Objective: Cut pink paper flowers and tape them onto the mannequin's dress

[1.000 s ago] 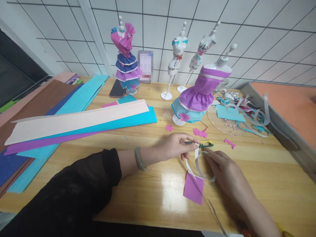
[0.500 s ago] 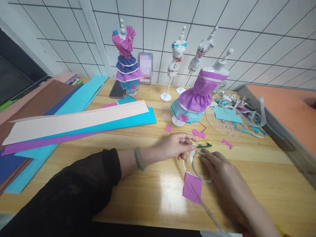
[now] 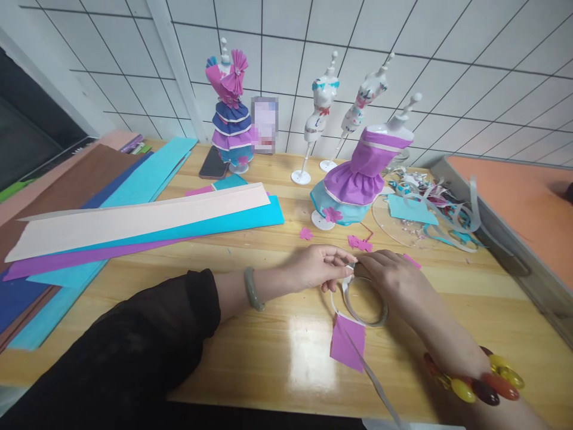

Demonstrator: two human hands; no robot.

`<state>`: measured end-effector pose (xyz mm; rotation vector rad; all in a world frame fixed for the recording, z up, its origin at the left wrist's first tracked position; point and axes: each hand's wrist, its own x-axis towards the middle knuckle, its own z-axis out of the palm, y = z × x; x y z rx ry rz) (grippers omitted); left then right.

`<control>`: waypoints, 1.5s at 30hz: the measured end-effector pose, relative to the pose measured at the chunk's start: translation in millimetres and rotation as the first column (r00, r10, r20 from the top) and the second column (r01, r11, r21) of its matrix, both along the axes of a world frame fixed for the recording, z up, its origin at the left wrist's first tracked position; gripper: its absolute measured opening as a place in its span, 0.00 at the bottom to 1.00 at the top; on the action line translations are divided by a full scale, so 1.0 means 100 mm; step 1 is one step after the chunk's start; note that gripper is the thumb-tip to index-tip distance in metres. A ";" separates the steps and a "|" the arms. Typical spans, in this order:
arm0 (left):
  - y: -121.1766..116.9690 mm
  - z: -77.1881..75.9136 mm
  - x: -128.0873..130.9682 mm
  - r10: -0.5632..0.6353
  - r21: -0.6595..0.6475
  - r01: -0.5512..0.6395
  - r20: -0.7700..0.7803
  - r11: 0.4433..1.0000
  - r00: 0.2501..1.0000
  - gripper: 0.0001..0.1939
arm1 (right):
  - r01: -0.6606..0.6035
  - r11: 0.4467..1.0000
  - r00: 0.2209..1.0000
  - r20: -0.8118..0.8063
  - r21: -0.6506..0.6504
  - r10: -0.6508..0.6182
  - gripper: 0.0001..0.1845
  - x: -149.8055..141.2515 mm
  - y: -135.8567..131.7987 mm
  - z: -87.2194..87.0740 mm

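My left hand (image 3: 323,267) pinches the end of a narrow white tape (image 3: 345,288) between thumb and fingers. Close against those fingertips, my right hand (image 3: 396,278) is closed around the thread snips, with only the metal tip (image 3: 351,265) showing; its handle is hidden. Under the hands lies the tape roll (image 3: 380,318), its ring resting on the table. A purple paper square (image 3: 347,343) is just below the roll, with a strip of tape along its upper edge. A loose pale strip (image 3: 378,385) trails from the square toward the front edge.
Behind the hands stands a dress form in purple and blue paper (image 3: 369,158). Two bare forms and another dressed form (image 3: 230,125) stand farther back. Folded paper sheets (image 3: 143,215) cover the left side. Scraps and ribbons (image 3: 441,200) lie at right beside a grey-edged tray (image 3: 505,239).
My right hand has moved up and left over the yellow-and-green snips, closing on them and bringing them to my left fingertips. My left hand stays nearly in place.
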<state>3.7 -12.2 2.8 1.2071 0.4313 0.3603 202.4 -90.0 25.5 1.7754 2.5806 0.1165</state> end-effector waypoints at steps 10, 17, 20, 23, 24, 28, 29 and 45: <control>0.01 -0.01 0.00 -0.010 -0.010 0.010 -0.014 1.000 1.000 0.18 | 0.494 0.829 0.714 -0.423 -0.261 -0.558 0.22 0.21 -0.43 0.20; 0.00 0.00 0.00 -0.021 0.005 0.022 -0.024 1.000 0.999 0.19 | 0.320 0.715 0.570 -0.476 -0.621 -0.669 0.27 0.01 -0.42 0.49; 0.00 0.02 -0.01 -0.038 0.024 0.039 -0.028 0.999 0.999 0.19 | 0.253 0.708 0.569 -0.490 -0.659 -0.660 0.26 -0.03 -0.38 0.49; -0.01 0.04 -0.01 -0.065 0.037 0.066 -0.038 0.997 0.997 0.19 | 0.241 0.706 0.566 -0.494 -0.666 -0.660 0.27 -0.04 -0.36 0.47; -0.01 0.04 -0.01 -0.074 0.041 0.076 -0.045 0.996 0.996 0.19 | 0.239 0.708 0.571 -0.493 -0.664 -0.656 0.27 -0.04 -0.35 0.47; -0.02 0.04 -0.01 -0.094 0.048 0.098 -0.072 0.994 0.993 0.19 | 0.238 0.713 0.579 -0.493 -0.659 -0.649 0.28 -0.07 -0.33 0.48; -0.02 0.03 -0.01 -0.101 0.047 0.104 -0.075 0.993 0.992 0.19 | 0.238 0.712 0.574 -0.496 -0.661 -0.652 0.28 -0.08 -0.32 0.49; -0.02 0.03 -0.01 -0.131 0.035 0.135 -0.090 0.990 0.987 0.21 | 0.242 0.747 0.562 -0.538 -0.619 -0.628 0.24 -0.07 -0.34 0.35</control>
